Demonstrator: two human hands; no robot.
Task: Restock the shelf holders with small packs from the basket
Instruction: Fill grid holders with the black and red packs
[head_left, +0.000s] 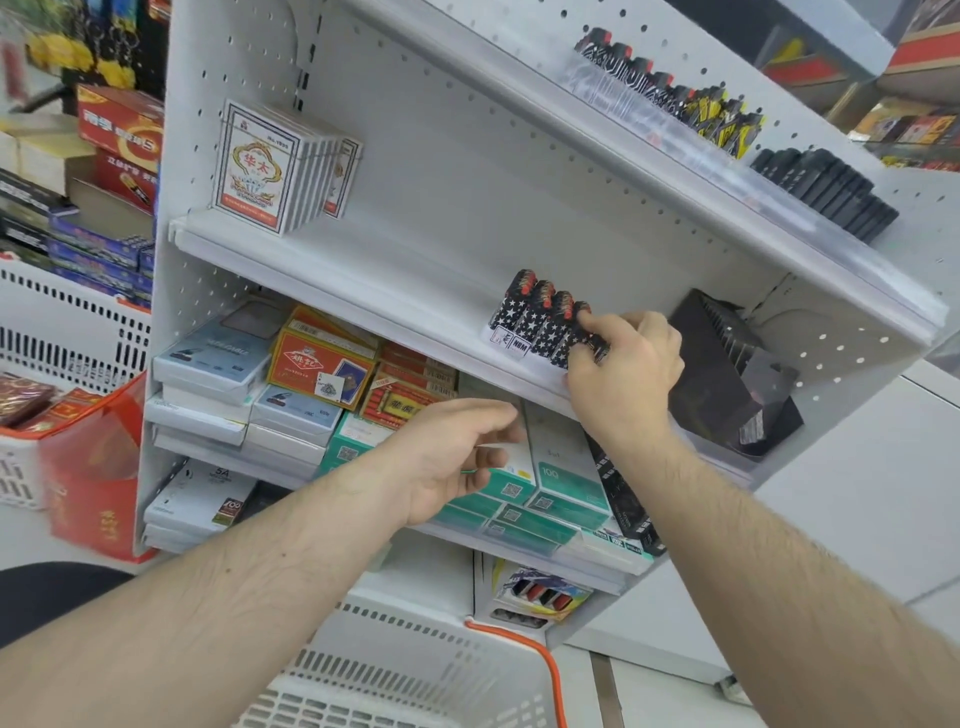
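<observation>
On the middle shelf (363, 270) stands a row of four star-patterned packs (540, 325) with red tops, side by side near the front edge; the right hand (623, 364) is at the row's three-o'clock end, its thumb and fingers curled round the fourth pack, the one furthest right; whether a fifth pack hides behind the fingers I cannot tell; just past the hand, at three o'clock, leans one dark holder (727, 374), tilted, with dark cards fanned inside it. The left hand (457, 457) hovers at seven o'clock of the row, in front of the teal boxes (550, 493) on the shelf below; its fingers are relaxed, lightly bent and close together, holding nothing. At ten o'clock on the middle shelf stands one upright stack of white card packs (275, 166), about six deep; the top shelf carries one row of patterned packs (675, 88) and, at its four o'clock, one row of plain black packs (826, 192), both too tightly crowded to count. The white basket (405, 680) with an orange handle sits at six o'clock, at the bottom edge, below both forearms; a second white basket (21, 467) lies at nine o'clock beside one red carton (93, 467).
</observation>
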